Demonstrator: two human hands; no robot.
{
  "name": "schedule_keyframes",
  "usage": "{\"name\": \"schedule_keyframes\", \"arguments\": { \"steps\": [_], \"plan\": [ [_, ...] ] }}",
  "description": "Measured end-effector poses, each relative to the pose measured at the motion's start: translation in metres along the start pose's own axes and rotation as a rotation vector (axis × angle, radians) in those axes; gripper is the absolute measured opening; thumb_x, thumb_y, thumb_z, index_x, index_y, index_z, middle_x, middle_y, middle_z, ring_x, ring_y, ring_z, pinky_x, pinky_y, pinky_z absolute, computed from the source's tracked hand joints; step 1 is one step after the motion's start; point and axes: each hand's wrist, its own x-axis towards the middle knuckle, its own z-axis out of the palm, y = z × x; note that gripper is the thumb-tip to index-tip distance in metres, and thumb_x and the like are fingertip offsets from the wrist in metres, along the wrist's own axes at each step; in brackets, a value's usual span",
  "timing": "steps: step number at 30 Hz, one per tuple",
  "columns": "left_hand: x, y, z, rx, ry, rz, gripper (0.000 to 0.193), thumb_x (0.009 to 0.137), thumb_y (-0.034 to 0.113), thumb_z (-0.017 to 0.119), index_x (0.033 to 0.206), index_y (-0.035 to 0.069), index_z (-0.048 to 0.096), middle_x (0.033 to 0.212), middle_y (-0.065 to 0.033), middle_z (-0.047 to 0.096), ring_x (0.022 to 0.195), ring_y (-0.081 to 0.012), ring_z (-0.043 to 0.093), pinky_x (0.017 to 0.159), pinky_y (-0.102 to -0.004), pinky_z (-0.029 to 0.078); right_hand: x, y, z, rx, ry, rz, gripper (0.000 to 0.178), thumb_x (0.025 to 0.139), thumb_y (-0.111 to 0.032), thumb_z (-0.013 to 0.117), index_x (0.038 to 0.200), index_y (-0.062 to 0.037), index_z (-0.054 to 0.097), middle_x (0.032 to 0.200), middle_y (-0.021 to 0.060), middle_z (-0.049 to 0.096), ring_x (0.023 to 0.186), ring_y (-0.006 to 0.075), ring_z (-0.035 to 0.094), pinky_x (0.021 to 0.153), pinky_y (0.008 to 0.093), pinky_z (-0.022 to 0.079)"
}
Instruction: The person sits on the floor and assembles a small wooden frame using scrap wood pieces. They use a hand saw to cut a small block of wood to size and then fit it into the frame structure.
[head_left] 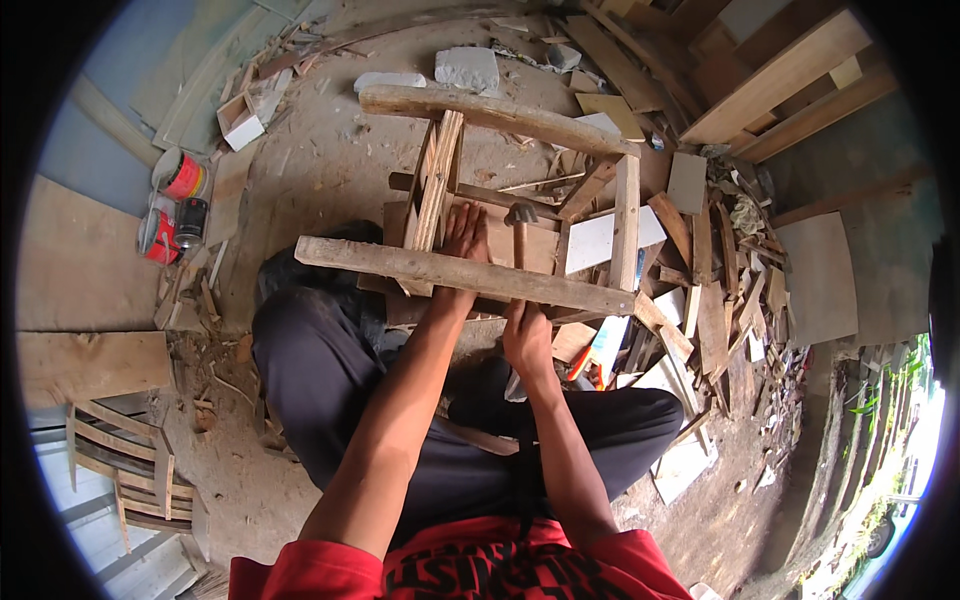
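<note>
A rough wooden frame, built of beams and uprights, stands before my crossed legs. My left hand reaches under its near beam and lies flat, fingers stretched, on a brown board inside the frame. Just below that beam, my right hand is closed around the handle of a hammer. The hammer's dark head points away from me, over the board, and the beam hides part of the handle. A grey metal piece shows beside my right wrist; its kind is unclear.
Wood offcuts lie heaped on the right, with a white panel behind the frame's right upright. Paint cans stand at the left. A pale block sits on the floor beyond. Slatted wooden pieces are at lower left.
</note>
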Motion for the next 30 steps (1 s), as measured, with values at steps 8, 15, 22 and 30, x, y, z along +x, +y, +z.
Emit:
{"name": "schedule_keyframes", "arguments": {
  "steps": [8,15,22,30],
  "plan": [
    [-0.001,0.001,-0.005,-0.057,-0.036,-0.027,0.06,0.092,0.016,0.048,0.146,-0.007,0.036,0.153,-0.0228,0.037,0.147,-0.034,0.03,0.123,-0.0468,0.017,-0.008,-0.019,-0.002,0.09,0.071,-0.068,0.042,0.106,-0.028,0.041,0.091,0.0067,0.06,0.066,0.0238,0.06,0.064,0.0448,0.062,0.057,0.0471,0.048],
    [0.002,-0.002,-0.002,-0.046,-0.03,-0.019,0.06,0.091,0.016,0.049,0.146,-0.007,0.036,0.153,-0.0239,0.037,0.146,-0.0358,0.03,0.123,-0.0483,0.017,0.003,-0.005,0.004,-0.009,0.013,-0.014,0.042,0.105,-0.026,0.041,0.089,0.0082,0.058,0.07,0.0258,0.061,0.068,0.0457,0.063,0.056,0.0499,0.047],
    [-0.002,-0.004,0.004,-0.047,0.012,0.009,0.059,0.094,0.019,0.048,0.146,-0.006,0.036,0.153,-0.0229,0.037,0.146,-0.0349,0.031,0.123,-0.0479,0.017,-0.002,0.003,0.017,0.032,0.08,-0.118,0.032,0.103,-0.018,0.044,0.085,0.0069,0.055,0.069,0.0313,0.057,0.067,0.0524,0.059,0.052,0.0501,0.044],
    [0.001,0.004,-0.002,-0.066,0.004,-0.027,0.059,0.094,0.019,0.046,0.146,-0.006,0.037,0.152,-0.0228,0.039,0.146,-0.0343,0.031,0.123,-0.0485,0.017,-0.006,-0.029,-0.002,0.107,0.103,-0.094,0.036,0.104,-0.024,0.043,0.089,0.0054,0.055,0.067,0.0305,0.056,0.066,0.0526,0.057,0.054,0.0509,0.044]
  ]
}}
